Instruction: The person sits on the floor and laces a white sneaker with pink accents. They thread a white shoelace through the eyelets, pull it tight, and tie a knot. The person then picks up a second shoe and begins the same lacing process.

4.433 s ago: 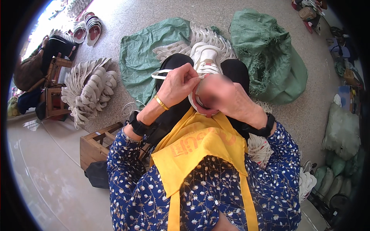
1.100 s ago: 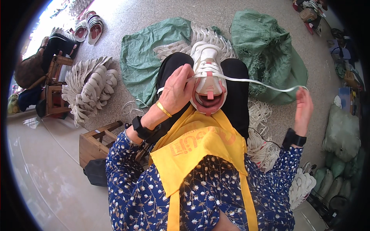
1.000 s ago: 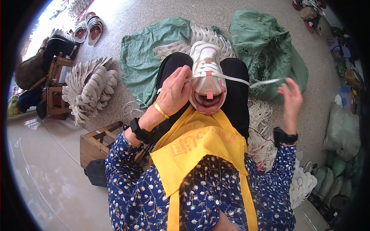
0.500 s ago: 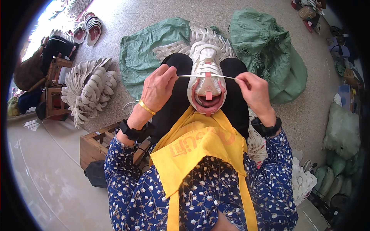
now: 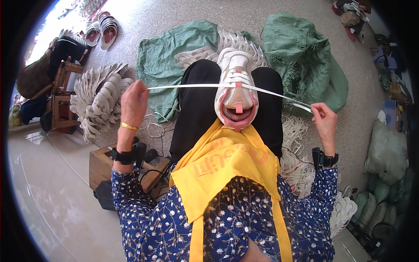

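Observation:
A white and beige sneaker (image 5: 237, 94) with pink trim rests between my knees, its toe pointing away and its opening toward me. White lacing crosses its tongue. Out to the left, my left hand (image 5: 134, 102) is closed on one end of the flat white shoelace (image 5: 183, 86). On the other side my right hand (image 5: 324, 120) pinches the other end between thumb and fingers, a short tail sticking out. Both ends are stretched wide from the shoe's upper eyelets. The left one runs nearly level; the right one slopes down to my hand.
Beyond my knees, green woven sacks (image 5: 301, 61) lie around white shoe pieces (image 5: 240, 41). Stacked shoe uppers (image 5: 100, 98) stand at the left, near a wooden stool (image 5: 102, 168). Bundled white laces (image 5: 297, 161) lie by my right leg. A pale bag (image 5: 388, 150) sits far right.
My hands have moved apart, left hand to the left and right hand to the right and lower. Much longer lengths of shoelace now stretch out from the sneaker.

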A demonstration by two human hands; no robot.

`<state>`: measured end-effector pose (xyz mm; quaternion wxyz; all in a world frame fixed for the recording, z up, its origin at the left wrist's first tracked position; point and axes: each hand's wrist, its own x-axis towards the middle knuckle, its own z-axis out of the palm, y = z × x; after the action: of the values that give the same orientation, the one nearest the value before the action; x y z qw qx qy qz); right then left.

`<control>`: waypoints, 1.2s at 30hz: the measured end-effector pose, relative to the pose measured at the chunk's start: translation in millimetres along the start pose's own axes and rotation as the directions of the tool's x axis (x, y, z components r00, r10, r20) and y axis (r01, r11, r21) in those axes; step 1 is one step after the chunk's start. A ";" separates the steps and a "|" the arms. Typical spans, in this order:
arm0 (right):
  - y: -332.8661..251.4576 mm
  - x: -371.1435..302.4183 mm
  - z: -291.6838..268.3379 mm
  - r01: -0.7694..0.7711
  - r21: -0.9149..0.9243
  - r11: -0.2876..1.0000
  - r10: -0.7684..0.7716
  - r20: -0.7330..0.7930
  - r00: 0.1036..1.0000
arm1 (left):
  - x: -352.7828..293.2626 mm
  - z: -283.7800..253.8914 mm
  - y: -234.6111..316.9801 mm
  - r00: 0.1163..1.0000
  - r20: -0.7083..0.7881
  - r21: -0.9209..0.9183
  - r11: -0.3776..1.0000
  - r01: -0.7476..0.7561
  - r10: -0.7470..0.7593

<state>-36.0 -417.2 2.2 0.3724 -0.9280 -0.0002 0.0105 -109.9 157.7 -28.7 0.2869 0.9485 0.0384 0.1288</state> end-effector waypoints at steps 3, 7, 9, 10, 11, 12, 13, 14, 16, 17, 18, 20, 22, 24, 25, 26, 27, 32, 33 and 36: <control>27.8 -0.3 -14.8 -0.074 -0.020 0.997 0.073 -0.016 0.997 | -7.5 -16.8 -37.3 0.996 -0.024 0.056 0.995 0.087 -0.086; 58.2 -1.3 -27.2 -0.080 -0.057 0.995 0.077 -0.052 0.996 | -18.4 -40.1 -79.8 0.980 -0.075 0.072 0.979 0.191 -0.186; 71.1 0.1 -32.4 -0.088 -0.071 0.994 0.083 -0.063 0.995 | -22.5 -49.4 -93.1 0.973 -0.099 0.096 0.971 0.218 -0.209; 77.2 1.1 -35.2 -0.094 -0.079 0.992 0.089 -0.066 0.994 | -23.7 -54.0 -95.8 0.969 -0.103 0.117 0.964 0.237 -0.225; 83.3 2.0 -37.9 -0.100 -0.087 0.991 0.094 -0.070 0.993 | -24.5 -58.0 -98.1 0.964 -0.108 0.138 0.957 0.255 -0.242; 84.6 2.9 -39.1 -0.098 -0.107 0.989 0.091 -0.075 0.993 | -25.7 -60.4 -99.7 0.956 -0.103 0.145 0.947 0.287 -0.274; 85.9 3.9 -40.4 -0.097 -0.128 0.987 0.087 -0.080 0.993 | -25.8 -61.7 -101.0 0.955 -0.093 0.141 0.946 0.292 -0.281; 87.2 5.1 -41.6 -0.096 -0.148 0.984 0.084 -0.085 0.993 | -25.8 -62.5 -101.9 0.954 -0.083 0.137 0.945 0.297 -0.288; 100.1 7.6 -46.9 -0.128 -0.177 0.976 0.116 -0.079 0.990 | -24.3 -64.2 -104.3 0.957 -0.070 0.138 0.947 0.290 -0.283; 106.4 8.9 -49.8 -0.145 -0.191 0.971 0.132 -0.077 0.988 | -22.7 -64.3 -106.1 0.960 -0.066 0.144 0.950 0.279 -0.272; 109.3 10.2 -51.7 -0.136 -0.207 0.969 0.124 -0.072 0.990 | -21.7 -64.6 -107.7 0.963 -0.062 0.150 0.951 0.269 -0.263; 115.3 11.8 -54.7 -0.120 -0.238 0.964 0.108 -0.064 0.992 | -19.1 -65.8 -111.4 0.978 -0.085 0.180 0.962 0.205 -0.192; 110.8 13.8 -53.9 -0.155 -0.293 0.943 0.152 -0.034 0.988 | -16.3 -66.9 -112.5 0.984 -0.100 0.201 0.965 0.168 -0.150; 104.4 15.2 -51.6 -0.185 -0.349 0.919 0.202 0.011 0.979 | -10.5 -67.4 -108.4 0.985 -0.107 0.209 0.966 0.154 -0.134; 100.2 15.8 -49.2 -0.197 -0.377 0.905 0.229 0.042 0.972 | -6.8 -67.3 -103.6 0.983 -0.082 0.208 0.962 0.179 -0.165; 96.0 17.0 -46.0 -0.207 -0.405 0.890 0.257 0.072 0.964 | -3.2 -66.5 -98.0 0.979 -0.057 0.207 0.957 0.205 -0.197; 86.5 18.6 -40.2 -0.208 -0.385 0.899 0.281 0.142 0.949 | 3.3 -65.7 -88.3 0.974 -0.032 0.206 0.952 0.228 -0.226; 11.9 53.9 -0.1 -0.153 -0.285 0.946 0.290 0.539 0.791 | 62.1 -55.2 -53.0 0.995 0.097 0.190 0.982 0.008 -0.027; 6.8 67.6 0.9 -0.181 -0.121 0.976 0.217 0.612 0.760 | 80.8 -57.5 -42.5 0.995 0.094 0.173 0.983 -0.058 0.042; -39.3 92.0 -2.9 -0.182 0.374 0.909 -0.056 0.544 0.837 | 125.0 -79.7 -1.2 0.969 -0.214 0.177 0.980 -0.088 0.126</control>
<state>56.3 -390.0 29.7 0.5430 -0.7864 -0.0722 0.2854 -10.7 219.7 62.3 0.1935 0.9491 0.0297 0.2467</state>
